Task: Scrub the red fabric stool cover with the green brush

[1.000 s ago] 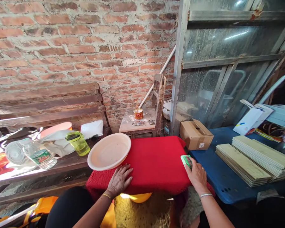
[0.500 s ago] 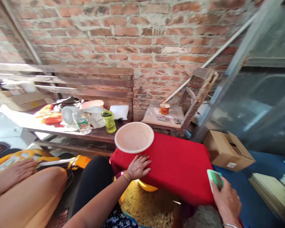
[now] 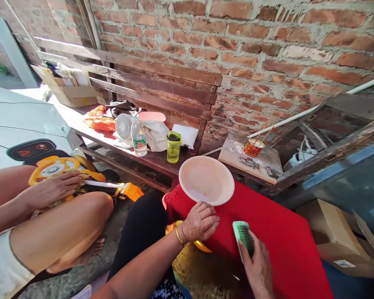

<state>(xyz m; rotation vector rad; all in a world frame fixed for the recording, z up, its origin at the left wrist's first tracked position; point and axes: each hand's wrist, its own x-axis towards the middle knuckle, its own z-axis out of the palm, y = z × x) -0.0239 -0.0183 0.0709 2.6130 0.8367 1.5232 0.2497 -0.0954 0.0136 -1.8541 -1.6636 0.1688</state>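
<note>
My right hand (image 3: 257, 263) grips a pale green scrub brush (image 3: 243, 238), its dark green bristles showing, held over a red cloth (image 3: 277, 232). The cloth covers a low table or stool. My left hand (image 3: 202, 222) holds nothing that I can see. Its fingers are loosely bent over the cloth's near left part, just below the rim of a pale pink plastic basin (image 3: 206, 179). That basin stands on the cloth's far left corner and looks nearly empty. A bracelet circles my left wrist.
Behind the basin, a wooden bench (image 3: 157, 160) bears a yellow-green bottle (image 3: 173, 147), a water bottle (image 3: 139, 141) and a small fan (image 3: 124, 126). At left sits another person (image 3: 56, 189). A small board (image 3: 233, 151) holds a cup (image 3: 254, 147) and padlocks; a cardboard box (image 3: 339, 236) is right.
The view has swung right-to-left, showing more of the bench. My right hand has brought the brush in over the cloth, closer to my left hand, whose flat fingers have bent.
</note>
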